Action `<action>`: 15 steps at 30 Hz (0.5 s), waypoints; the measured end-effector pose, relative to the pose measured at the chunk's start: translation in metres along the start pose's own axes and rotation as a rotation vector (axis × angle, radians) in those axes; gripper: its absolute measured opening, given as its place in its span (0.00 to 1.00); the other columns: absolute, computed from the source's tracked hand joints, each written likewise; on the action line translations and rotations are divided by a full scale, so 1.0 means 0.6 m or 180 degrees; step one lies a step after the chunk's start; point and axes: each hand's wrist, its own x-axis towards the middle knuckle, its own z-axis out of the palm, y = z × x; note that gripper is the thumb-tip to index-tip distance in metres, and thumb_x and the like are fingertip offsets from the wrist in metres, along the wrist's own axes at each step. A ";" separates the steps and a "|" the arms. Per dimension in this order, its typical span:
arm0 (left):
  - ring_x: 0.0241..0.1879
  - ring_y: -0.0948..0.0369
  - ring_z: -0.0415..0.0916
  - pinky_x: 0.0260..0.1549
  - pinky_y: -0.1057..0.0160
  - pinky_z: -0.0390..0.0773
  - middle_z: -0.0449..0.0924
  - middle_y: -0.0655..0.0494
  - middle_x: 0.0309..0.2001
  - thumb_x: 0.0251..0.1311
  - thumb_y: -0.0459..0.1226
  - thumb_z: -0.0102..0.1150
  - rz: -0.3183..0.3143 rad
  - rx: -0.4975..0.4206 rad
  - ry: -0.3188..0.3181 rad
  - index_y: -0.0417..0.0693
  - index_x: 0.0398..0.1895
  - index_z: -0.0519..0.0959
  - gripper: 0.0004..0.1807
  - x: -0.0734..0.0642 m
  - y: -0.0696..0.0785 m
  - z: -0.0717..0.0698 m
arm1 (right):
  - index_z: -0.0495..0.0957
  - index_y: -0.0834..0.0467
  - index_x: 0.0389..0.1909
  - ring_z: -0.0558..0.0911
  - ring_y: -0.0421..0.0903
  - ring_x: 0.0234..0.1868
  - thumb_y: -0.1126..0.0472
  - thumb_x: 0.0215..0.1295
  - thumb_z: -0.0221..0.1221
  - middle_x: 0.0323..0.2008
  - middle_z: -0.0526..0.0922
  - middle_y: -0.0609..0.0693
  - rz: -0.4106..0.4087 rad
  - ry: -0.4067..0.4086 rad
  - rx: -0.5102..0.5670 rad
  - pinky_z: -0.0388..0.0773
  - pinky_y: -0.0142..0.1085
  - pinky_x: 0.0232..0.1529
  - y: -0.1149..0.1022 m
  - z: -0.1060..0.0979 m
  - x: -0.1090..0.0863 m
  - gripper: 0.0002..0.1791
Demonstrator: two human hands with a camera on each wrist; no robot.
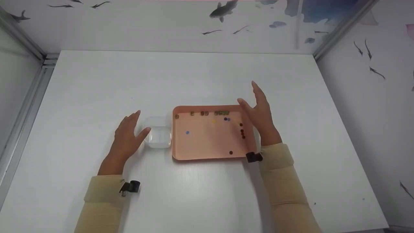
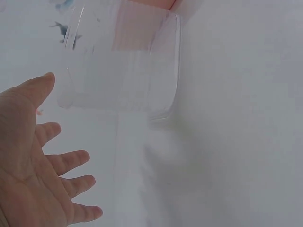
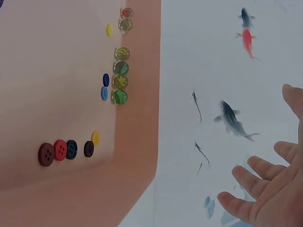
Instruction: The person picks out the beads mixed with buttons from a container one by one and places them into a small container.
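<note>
We see a person's two bare hands over a white tabletop (image 1: pixel 200 197), on either side of a shallow pink tray (image 1: pixel 200 147). Our left hand (image 1: pixel 127 137) is to the left of the tray, its fingers loosely spread and holding nothing, near a clear plastic box (image 1: pixel 158 138) that stands just beside the tray's left wall; we cannot tell whether box and tray touch. Our right hand (image 1: pixel 261 115) is wide and bare too, raised about the tray's right edge. Inside the tray, glass marbles (image 3: pixel 121 67) line up along its far wall, and flat buttons (image 3: pixel 60 150) lie scattered, most toward its right side, with one light-blue button (image 1: pixel 187 132) toward its left. To handle these pieces well, we judge that thumb and fingertip should pinch one at a time, as the marbles are likely to roll off along the tray's wall if nudged. The buttons lie low, so a nail under an edge, or a slide to the tray's side, should help lift them. The box looks light; steadying it with our left hand would keep it from skidding away from the tray.
</note>
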 end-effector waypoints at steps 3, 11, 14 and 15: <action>0.75 0.42 0.35 0.69 0.36 0.39 0.46 0.42 0.76 0.70 0.54 0.48 -0.0061 -0.0014 0.0002 0.49 0.77 0.47 0.40 0.000 0.001 0.000 | 0.48 0.52 0.76 0.56 0.53 0.74 0.43 0.67 0.57 0.75 0.53 0.55 0.0043 0.0009 0.0058 0.55 0.53 0.71 0.001 0.005 0.001 0.43; 0.75 0.43 0.36 0.69 0.37 0.40 0.46 0.42 0.76 0.71 0.53 0.46 -0.0125 0.0019 0.0037 0.49 0.77 0.49 0.37 -0.001 -0.001 -0.001 | 0.51 0.52 0.76 0.58 0.49 0.73 0.46 0.68 0.58 0.74 0.55 0.52 0.0108 0.0059 0.0305 0.55 0.48 0.72 0.004 0.020 0.006 0.41; 0.75 0.43 0.36 0.69 0.37 0.40 0.45 0.41 0.76 0.71 0.54 0.45 -0.0123 0.0003 0.0048 0.49 0.77 0.50 0.38 -0.002 -0.004 0.000 | 0.52 0.51 0.76 0.59 0.48 0.73 0.46 0.68 0.58 0.74 0.56 0.51 0.0111 0.0058 0.0390 0.56 0.48 0.71 0.004 0.025 0.008 0.40; 0.75 0.43 0.36 0.69 0.37 0.40 0.45 0.42 0.76 0.71 0.54 0.45 -0.0124 -0.0001 0.0052 0.49 0.77 0.50 0.37 -0.002 -0.004 0.001 | 0.52 0.51 0.76 0.59 0.47 0.73 0.46 0.68 0.58 0.74 0.56 0.50 0.0115 0.0054 0.0410 0.57 0.48 0.71 0.003 0.027 0.008 0.40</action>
